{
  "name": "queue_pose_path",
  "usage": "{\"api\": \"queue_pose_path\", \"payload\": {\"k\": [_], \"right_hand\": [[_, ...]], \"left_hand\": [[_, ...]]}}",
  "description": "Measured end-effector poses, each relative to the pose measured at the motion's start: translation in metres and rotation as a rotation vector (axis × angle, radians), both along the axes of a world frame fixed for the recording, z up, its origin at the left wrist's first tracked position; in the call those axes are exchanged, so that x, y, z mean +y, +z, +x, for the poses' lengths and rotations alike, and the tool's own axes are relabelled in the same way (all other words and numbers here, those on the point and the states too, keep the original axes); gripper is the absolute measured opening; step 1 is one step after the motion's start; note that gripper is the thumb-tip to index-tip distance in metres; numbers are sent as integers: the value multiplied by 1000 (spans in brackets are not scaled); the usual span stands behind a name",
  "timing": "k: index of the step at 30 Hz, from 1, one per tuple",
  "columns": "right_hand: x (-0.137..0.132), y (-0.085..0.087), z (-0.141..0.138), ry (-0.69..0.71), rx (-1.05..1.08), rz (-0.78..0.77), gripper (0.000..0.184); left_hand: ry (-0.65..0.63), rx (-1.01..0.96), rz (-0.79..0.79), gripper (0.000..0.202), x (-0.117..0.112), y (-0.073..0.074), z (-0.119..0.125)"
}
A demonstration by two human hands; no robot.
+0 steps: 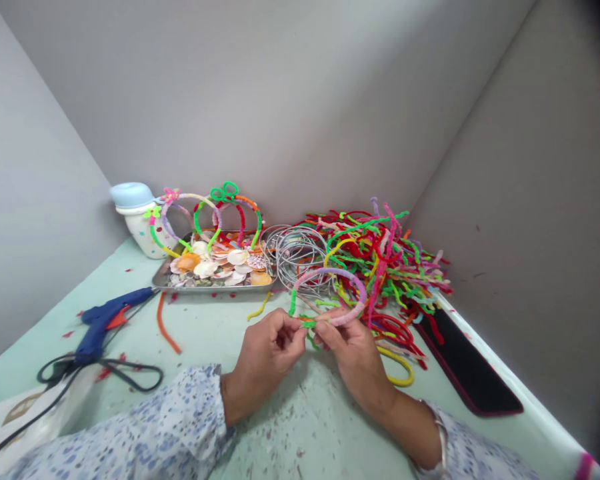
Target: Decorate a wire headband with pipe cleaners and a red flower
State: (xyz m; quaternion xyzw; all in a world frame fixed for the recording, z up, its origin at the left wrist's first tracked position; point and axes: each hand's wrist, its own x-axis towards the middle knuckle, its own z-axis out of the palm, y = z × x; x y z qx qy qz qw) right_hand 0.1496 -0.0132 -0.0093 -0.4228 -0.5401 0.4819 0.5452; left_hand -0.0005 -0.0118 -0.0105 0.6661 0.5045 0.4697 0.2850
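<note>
In front of me I hold up a hoop (pixel 361 287) wrapped in fuzzy pipe cleaner, pink and lilac with a green stretch on its left side. My right hand (pixel 357 363) pinches its lower edge. A green pipe cleaner (pixel 308 325) shows between the two hands at the bottom of the hoop, with a bit of orange beside it. The fingers of my left hand (pixel 267 360) are closed on this green piece. Exactly how the fingertips grip it is partly hidden.
Behind are a metal tray (pixel 215 289) of seashells with finished hoops standing on it, coiled wire (pixel 300 257) and a heap of pipe cleaners (pixel 380 253). A blue glue gun (pixel 97 327) with its cord lies left, near a white bottle (pixel 147 230). A black flat case (pixel 470 373) lies right.
</note>
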Motion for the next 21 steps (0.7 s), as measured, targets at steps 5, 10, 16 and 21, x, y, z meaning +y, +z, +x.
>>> {"api": "queue_pose_path", "payload": {"k": [5, 10, 16, 21], "right_hand": [[0, -3, 1, 4, -18, -31, 22], [0, -3, 1, 2, -8, -26, 24], [-1, -2, 1, -4, -11, 1, 23], [1, -4, 1, -77, -18, -22, 22]], "left_hand": [[-21, 221, 188, 11, 1, 1, -5], [-70, 498, 362, 15, 2, 0, -12], [-78, 435, 327, 16, 2, 0, -10], [-49, 155, 38, 15, 1, 7, -4]]}}
